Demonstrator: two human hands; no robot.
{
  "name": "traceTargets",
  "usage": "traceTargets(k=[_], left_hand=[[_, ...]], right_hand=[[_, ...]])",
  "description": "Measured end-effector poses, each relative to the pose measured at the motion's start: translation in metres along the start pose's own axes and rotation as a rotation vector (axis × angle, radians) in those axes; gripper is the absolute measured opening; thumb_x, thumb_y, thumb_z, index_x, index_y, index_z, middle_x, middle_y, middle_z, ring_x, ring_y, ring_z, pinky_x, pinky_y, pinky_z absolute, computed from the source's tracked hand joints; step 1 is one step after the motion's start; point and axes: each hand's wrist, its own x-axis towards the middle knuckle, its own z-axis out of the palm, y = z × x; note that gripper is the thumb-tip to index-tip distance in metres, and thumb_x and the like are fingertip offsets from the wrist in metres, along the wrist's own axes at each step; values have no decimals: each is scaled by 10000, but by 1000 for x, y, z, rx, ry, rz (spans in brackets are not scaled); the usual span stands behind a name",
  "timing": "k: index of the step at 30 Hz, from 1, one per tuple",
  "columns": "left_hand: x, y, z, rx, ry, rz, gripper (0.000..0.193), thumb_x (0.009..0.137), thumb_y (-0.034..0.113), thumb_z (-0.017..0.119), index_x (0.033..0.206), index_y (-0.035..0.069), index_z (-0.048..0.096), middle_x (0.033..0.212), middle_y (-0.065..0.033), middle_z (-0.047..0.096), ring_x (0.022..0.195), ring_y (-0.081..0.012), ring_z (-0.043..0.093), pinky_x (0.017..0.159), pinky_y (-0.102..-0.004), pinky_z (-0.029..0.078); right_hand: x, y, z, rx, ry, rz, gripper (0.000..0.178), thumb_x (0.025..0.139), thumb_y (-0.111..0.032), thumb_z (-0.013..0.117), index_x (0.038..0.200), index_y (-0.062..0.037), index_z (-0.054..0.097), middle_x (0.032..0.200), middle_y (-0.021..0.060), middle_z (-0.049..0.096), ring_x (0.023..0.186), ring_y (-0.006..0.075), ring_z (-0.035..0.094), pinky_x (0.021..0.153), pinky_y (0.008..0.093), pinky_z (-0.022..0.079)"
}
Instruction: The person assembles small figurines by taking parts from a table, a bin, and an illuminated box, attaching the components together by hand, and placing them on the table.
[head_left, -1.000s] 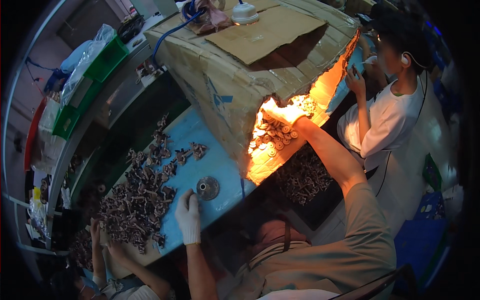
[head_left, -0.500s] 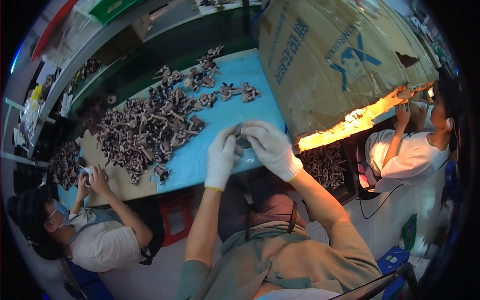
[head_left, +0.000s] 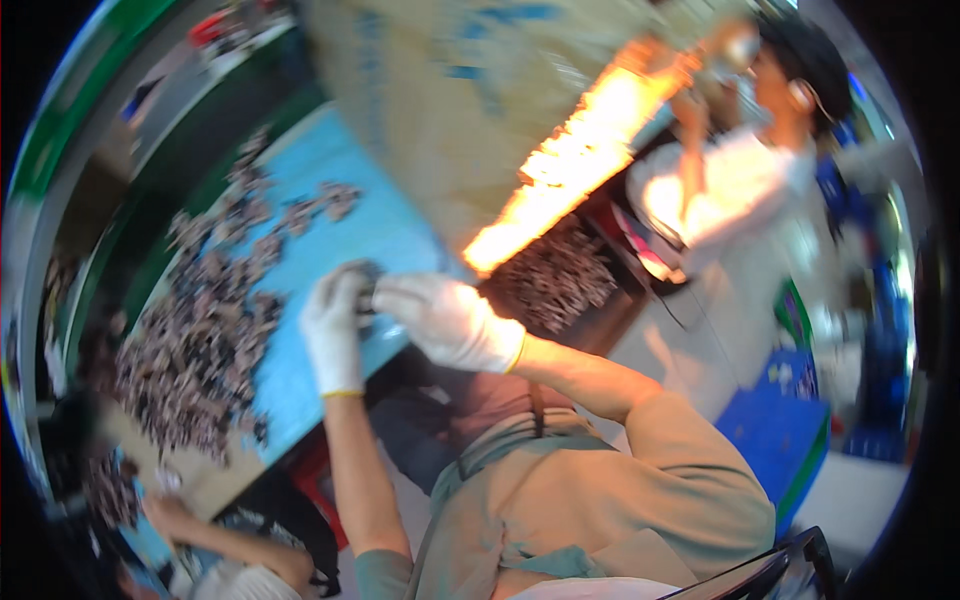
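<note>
Both my hands wear white knitted gloves with yellow cuffs and meet above the blue table covering (head_left: 345, 160). Between their fingertips is a small dark, roundish piece (head_left: 369, 284), smeared by motion, so its kind does not show. My left hand (head_left: 335, 325) is closed on it from the left, fingers bent. From the other side my right hand (head_left: 445, 320) pinches it, thumb and fingers together. Left of my hands lies a heap of small brown, figurine-like pieces (head_left: 195, 345), blurred; a few stray pieces (head_left: 330, 200) are scattered beyond it.
A large cardboard box (head_left: 420, 110) stands beyond my hands, its lower edge glowing brightly. Under that edge a dark bin (head_left: 625, 320) holds more brown pieces. One person (head_left: 740, 190) works at right; another's arm (head_left: 235, 550) reaches in at lower left. Blue containers (head_left: 770, 415) stand at right.
The whole view has swung to the right and blurred, so table, box and hands appear farther left. My hands still hold the dark piece together; more of the glowing edge and the bin shows.
</note>
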Motion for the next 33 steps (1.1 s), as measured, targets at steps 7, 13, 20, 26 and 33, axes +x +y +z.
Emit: traceTargets(k=[7,13,20,26,33], left_hand=[[22,-9,-1,-12,-49,-45,314,1056,185,691,1243,-66,708,973,-67,750,741,-85,647,599,-211,485],[14,-5,2,71,-18,-56,324,1068,217,682,1250,-50,707,994,-65,754,775,-96,662,630,-230,503],[8,5,14,96,-4,-57,368,1071,251,679,1283,-49,693,1045,-70,750,813,-102,661,681,-237,512],[-12,3,-4,123,44,34,501,1043,286,708,1399,-59,634,1185,-95,726,934,-119,673,772,-258,543],[2,-23,3,267,-29,195,437,981,183,753,1366,-7,669,1051,-53,691,760,-86,616,673,-259,525]], right_hand=[[-198,60,-121,-387,-375,683,288,924,-151,618,1173,-94,751,1152,164,761,1052,338,726,945,442,590],[-246,203,-170,-858,-426,916,359,921,-145,647,1273,-135,715,1350,131,674,1226,353,648,986,480,556],[-228,229,-177,-1030,-960,926,293,975,-179,658,1254,-161,747,1331,105,681,1242,308,644,995,458,535],[-214,180,-190,-861,-584,1049,354,890,-288,773,1177,-81,762,1183,133,717,1174,345,651,1003,454,533],[-190,36,-127,1277,355,1106,447,1129,-461,534,900,-86,619,875,87,614,826,195,646,780,391,602]])
